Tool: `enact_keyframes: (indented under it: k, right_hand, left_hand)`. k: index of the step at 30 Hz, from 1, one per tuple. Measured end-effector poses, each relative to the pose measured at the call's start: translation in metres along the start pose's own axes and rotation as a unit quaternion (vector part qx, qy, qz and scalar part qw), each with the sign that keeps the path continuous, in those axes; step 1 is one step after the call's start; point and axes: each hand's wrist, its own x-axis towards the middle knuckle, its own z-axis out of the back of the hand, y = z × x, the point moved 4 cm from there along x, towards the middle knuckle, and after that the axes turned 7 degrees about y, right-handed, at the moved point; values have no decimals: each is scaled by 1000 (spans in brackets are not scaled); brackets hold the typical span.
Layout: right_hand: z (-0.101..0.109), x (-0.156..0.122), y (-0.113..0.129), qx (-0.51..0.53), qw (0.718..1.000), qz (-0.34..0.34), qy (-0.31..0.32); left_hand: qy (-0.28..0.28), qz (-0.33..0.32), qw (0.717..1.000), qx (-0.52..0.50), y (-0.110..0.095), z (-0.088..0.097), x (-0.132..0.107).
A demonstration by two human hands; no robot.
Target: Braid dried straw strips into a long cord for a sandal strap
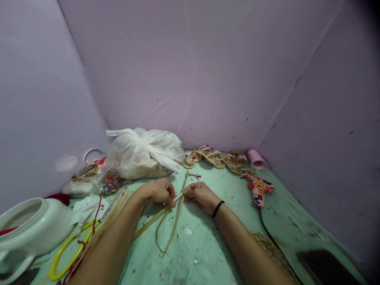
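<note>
Between my hands is a thin straw braid (186, 180) with loose flat straw strips (175, 227) trailing toward me over the table. My left hand (162, 192) is closed on one of these strips, which runs under the fingers to the lower left. With thumb and forefinger, my right hand (202, 196) pinches the braid where the strips come together. A dark band circles the right wrist. The braid's far end bends to the right, near a small red bit. My curled fingers partly hide the strips.
A tied white plastic bag (145, 152) and small woven straw sandals (215, 158) line the wall. To the right are a pink thread spool (257, 159), a patterned-cloth-covered glue gun (259, 188) with a cord, and a phone (328, 266). Left are yellow-handled scissors (61, 253) and a white pot (44, 225).
</note>
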Motion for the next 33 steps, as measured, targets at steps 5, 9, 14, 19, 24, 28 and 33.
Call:
enact_keyframes:
  k: [5,9,14,19,24,28,33]
  right_hand:
    - [1,2,-3,5,1000,2,-4]
    - [1,1,-1,12,1000,-4,-5]
    - [0,-1,1,10,1000,-8,-5]
    - [0,1,0,12,1000,-6,-5]
    - [2,4,-3,4,1000,0,-7]
    - [2,5,-5,0,1000,7,-3]
    - [2,5,-5,5,1000,10,-4]
  left_hand:
    - [-82,-17,996,-3,-9,11,-9]
    - [-100,-23,994,-24,-10,18,-14]
    - [-109,8,994,29,-4,18,-9]
    - [-101,7,994,41,-2,17,-7]
    - [-117,-10,991,-60,-4,16,-7]
    - [-105,-30,987,-117,-7,12,-5]
    - [-101,-41,986,-123,-10,12,-5]
